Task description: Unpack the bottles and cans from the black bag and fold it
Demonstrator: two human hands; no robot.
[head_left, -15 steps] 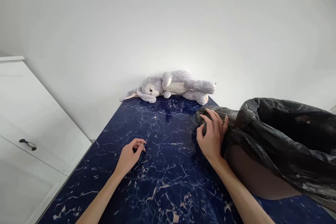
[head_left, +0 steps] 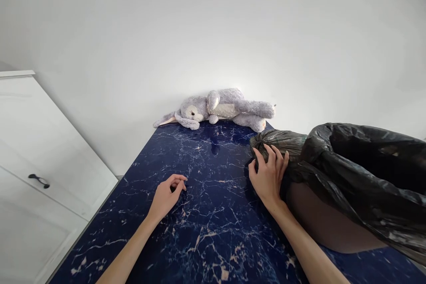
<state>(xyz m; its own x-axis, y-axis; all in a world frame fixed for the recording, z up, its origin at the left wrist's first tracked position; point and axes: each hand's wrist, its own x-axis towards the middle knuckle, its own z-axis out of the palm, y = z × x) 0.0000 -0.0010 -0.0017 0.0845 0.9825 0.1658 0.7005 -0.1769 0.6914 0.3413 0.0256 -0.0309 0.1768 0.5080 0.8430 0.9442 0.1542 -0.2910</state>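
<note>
Touching bunched black plastic, right hand half-spread, left hand curled, empty, brown bin, black liner, contents unclear.

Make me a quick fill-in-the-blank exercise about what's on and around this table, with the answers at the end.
The hand by the dark plastic bundle is the person's ____ one.
The plush rabbit lies at the ____ end of the marbled tabletop.
The cabinet at the picture's left edge is ____ in colour.
Missing words: right; far; white.

Right hand lower, more of gathered black bag uncovered
</note>
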